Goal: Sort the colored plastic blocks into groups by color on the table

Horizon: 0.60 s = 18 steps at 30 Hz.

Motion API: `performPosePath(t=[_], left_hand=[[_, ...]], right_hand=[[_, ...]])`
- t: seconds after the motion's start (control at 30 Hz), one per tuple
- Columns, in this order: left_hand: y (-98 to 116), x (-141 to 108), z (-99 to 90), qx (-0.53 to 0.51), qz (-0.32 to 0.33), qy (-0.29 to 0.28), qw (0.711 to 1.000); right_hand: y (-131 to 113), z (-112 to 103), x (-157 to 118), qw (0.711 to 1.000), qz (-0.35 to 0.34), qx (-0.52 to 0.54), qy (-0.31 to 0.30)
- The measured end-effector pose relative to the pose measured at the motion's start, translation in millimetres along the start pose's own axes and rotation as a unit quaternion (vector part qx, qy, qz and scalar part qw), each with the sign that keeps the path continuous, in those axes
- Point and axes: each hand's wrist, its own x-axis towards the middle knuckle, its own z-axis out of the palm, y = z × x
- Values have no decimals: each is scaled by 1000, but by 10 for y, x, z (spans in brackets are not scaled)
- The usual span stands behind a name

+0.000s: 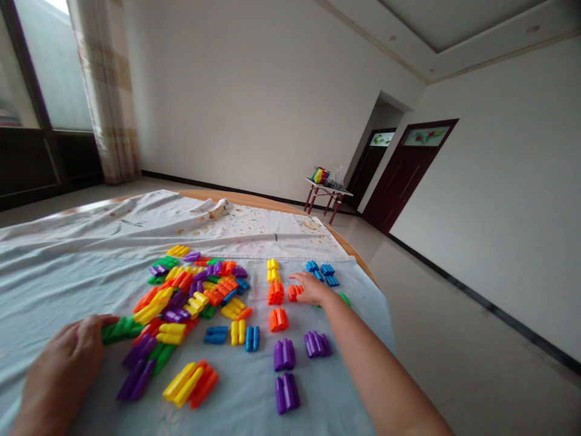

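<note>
At the lower left, my left hand (68, 360) is closed, with its fingertips on a green ribbed plastic toy block (121, 330) at the edge of a mixed pile. My right hand (312, 288) reaches in from the right, its fingers around a small orange toy block (295, 293) that it partly hides. Left of those fingers, yellow blocks (273, 270) and orange blocks (275, 293) stand in a column. Purple blocks (284, 354) continue that column toward me. Beyond my right hand lie blue blocks (320, 270). A green block (345, 298) shows partly behind my forearm.
The pile of multicoloured blocks (195, 293) covers the left middle of the table. A light blue cloth (236, 399) and a patterned white cloth (149, 221) cover the round table. A small side table (329, 191) with bags stands near the doors.
</note>
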Motion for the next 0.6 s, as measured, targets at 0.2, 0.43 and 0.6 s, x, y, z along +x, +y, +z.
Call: performPosePath(t=[0.2, 0.43, 0.6], left_hand=[[245, -100, -159, -35, -60, -15, 997], [489, -184, -321, -10, -49, -56, 997], [592, -243, -363, -32, -40, -42, 998]], right_hand=[[-36, 69, 80, 999, 20, -7, -37], [-92, 91, 39, 999, 17, -3, -37], [-266, -70, -53, 1000, 4, 8, 9]])
